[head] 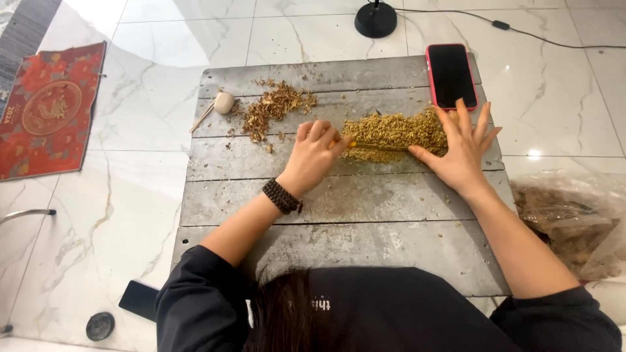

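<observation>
while left hand (313, 153) grips a stick (381, 147) (half buried); right hand (463, 153) splayed open.

A loose yellowish-green heap of chopped plant bits (394, 132) lies spread on the grey wooden tabletop (339, 215). A thin orange-yellow stick (378, 146) lies flat along its near edge.
</observation>
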